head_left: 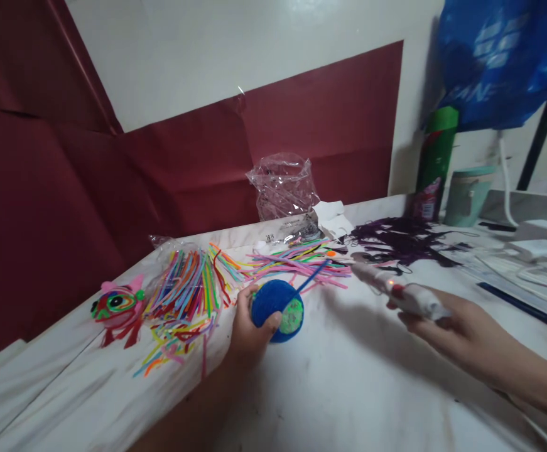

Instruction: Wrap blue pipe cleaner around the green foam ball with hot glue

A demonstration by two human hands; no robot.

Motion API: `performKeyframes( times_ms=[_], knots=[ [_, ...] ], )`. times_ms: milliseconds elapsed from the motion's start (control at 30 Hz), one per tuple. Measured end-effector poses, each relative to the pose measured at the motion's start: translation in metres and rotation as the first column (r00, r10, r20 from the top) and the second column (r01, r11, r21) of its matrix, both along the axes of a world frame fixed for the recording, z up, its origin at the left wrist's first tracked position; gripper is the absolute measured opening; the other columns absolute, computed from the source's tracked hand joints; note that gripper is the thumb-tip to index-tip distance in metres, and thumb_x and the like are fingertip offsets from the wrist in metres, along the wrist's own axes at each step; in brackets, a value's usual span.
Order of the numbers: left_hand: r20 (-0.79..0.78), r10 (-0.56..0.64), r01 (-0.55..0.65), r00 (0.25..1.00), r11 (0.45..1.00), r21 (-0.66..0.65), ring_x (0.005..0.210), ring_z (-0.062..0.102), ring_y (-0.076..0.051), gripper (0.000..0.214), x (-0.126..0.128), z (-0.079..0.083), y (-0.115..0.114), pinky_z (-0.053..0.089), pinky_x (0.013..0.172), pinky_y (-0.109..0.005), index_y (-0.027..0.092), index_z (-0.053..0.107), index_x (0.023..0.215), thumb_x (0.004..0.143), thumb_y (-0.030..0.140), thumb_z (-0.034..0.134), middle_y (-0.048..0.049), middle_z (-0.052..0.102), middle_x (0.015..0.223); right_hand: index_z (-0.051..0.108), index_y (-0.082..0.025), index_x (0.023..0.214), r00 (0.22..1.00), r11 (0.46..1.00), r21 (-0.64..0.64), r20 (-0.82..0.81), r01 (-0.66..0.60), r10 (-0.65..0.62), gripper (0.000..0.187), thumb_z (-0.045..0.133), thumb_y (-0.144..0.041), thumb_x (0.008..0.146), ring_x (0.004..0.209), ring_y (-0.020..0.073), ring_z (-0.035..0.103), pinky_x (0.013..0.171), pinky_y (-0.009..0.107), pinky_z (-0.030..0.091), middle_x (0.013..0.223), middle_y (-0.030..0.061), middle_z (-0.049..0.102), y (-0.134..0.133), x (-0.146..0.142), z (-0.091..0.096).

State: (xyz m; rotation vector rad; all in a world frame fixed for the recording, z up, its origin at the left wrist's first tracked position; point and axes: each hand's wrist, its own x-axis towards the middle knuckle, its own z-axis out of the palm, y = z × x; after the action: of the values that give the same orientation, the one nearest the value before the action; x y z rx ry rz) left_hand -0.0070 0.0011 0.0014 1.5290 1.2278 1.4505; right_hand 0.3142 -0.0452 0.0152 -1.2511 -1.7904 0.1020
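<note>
Disc [268, 300], mostly blue, sits in the left hand [249, 331], raised a little over the near part of the white table [330, 389]. Thumb lies across its face; the other fingers close behind the left edge, mostly hidden, so their exact placing I cannot tell. Lower right of the face shows a green patch [292, 316], not blue. One blue strip [314, 276] leaves the face at the border of that patch, its free end slanting up and right.

Right hand [456, 323] is wrapped around a glue gun [412, 298], small light glowing. Nozzle points left and away from the wearer, apart from both disc and strip. Motion blur; whether glue hangs at the tip cannot be told.

Beyond: loose coloured strips [296, 260]; to the left a bundle [188, 282] and a pink-and-red figure [119, 307].

Judgement: step in hand looks like covering the disc with blue strip, the green part being uncovered ground. Next move would call for nozzle to the patch, a thin line of glue, then strip pressed down, thumb kept clear of heat.
</note>
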Motion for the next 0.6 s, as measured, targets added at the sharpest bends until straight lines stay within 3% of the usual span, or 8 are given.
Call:
performKeyframes(
  times_ms=[133, 233, 400, 600],
  knots=[
    [-0.145, 0.065, -0.045, 0.987, 0.989, 0.137, 0.116, 0.057, -0.032, 0.070, 0.001, -0.004, -0.001, 0.041, 0.101, -0.047, 0.020, 0.051, 0.123, 0.061, 0.034, 0.079, -0.0121, 0.060, 0.122, 0.069, -0.027, 0.096, 0.968, 0.999, -0.026, -0.250, -0.034, 0.026, 0.020, 0.056, -0.039, 0.086, 0.054, 0.0250, 0.067, 0.045, 0.035, 0.055, 0.084, 0.0096, 0.078, -0.009, -0.005, 0.011],
    [-0.222, 0.068, -0.023, 0.973, 0.980, 0.200, 0.126, 0.051, -0.034, 0.069, 0.004, -0.005, -0.006, 0.036, 0.108, -0.048, 0.020, 0.052, 0.125, 0.062, 0.029, 0.078, -0.0129, 0.057, 0.130, 0.067, -0.024, 0.112, 0.924, 0.980, -0.107, -0.364, -0.170, 0.120, 0.033, 0.053, -0.046, 0.091, 0.067, 0.0282, 0.072, 0.053, 0.037, 0.059, 0.089, 0.0111, 0.078, -0.013, -0.025, 0.014],
    [-0.184, 0.052, -0.004, 0.982, 0.968, 0.250, 0.129, 0.049, -0.036, 0.070, 0.012, -0.002, -0.016, 0.034, 0.110, -0.049, 0.020, 0.051, 0.125, 0.062, 0.034, 0.077, -0.0142, 0.055, 0.132, 0.069, -0.021, 0.104, 0.893, 0.922, -0.065, -0.284, -0.381, 0.348, 0.028, 0.051, -0.038, 0.092, 0.097, 0.0310, 0.072, 0.088, 0.043, 0.059, 0.096, 0.0114, 0.077, -0.019, -0.077, 0.025],
    [-0.161, 0.034, -0.011, 0.986, 0.990, 0.143, 0.121, 0.054, -0.035, 0.073, 0.005, 0.006, -0.016, 0.041, 0.102, -0.048, 0.020, 0.046, 0.126, 0.065, 0.044, 0.077, -0.0154, 0.056, 0.129, 0.071, -0.021, 0.101, 0.867, 0.900, 0.006, -0.265, -0.435, 0.421, 0.027, 0.046, -0.027, 0.094, 0.095, 0.0265, 0.073, 0.086, 0.037, 0.060, 0.100, 0.0129, 0.075, -0.025, -0.089, 0.015]
  ],
)
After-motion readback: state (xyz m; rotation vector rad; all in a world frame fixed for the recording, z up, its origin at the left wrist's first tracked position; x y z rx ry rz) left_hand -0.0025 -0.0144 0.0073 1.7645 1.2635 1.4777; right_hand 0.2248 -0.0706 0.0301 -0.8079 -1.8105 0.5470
